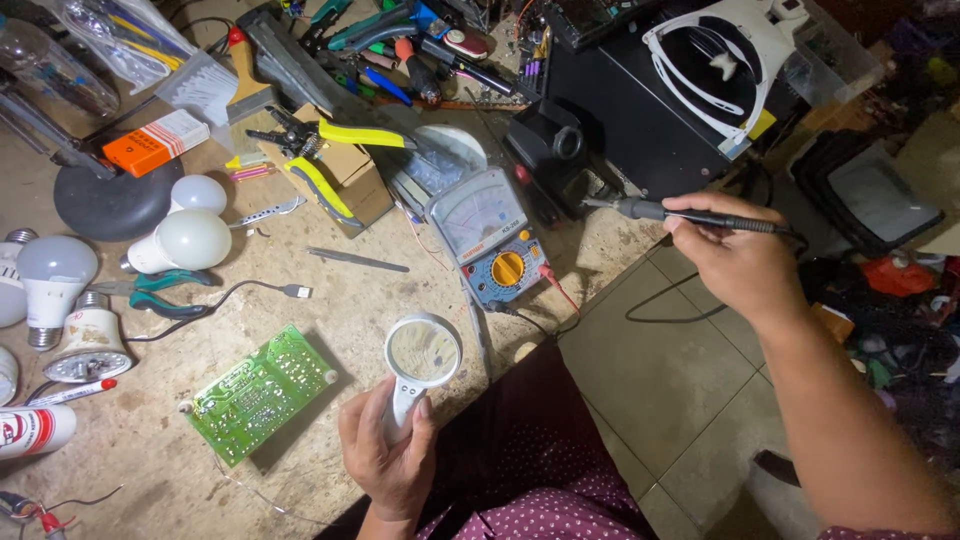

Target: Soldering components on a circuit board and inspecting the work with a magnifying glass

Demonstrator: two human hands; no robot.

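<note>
Head view: right hand [735, 262] clenched on soldering iron [690, 215], long axis level, tip leftward beyond fingertips, near black stand [553, 150]. Left hand [390, 450] wrapped round white magnifying glass [422, 352], lens above fingers; green circuit board [260, 392] just left, nearer this hand. Cluttered workbench [350, 300]; tiled floor [660, 370] beneath right hand.

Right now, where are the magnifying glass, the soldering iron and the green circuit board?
magnifying glass [423, 351], head view, on the round lens above the left hand.
soldering iron [700, 217], head view, on the black handle in the right hand.
green circuit board [260, 393], head view, on the board's middle.
</note>
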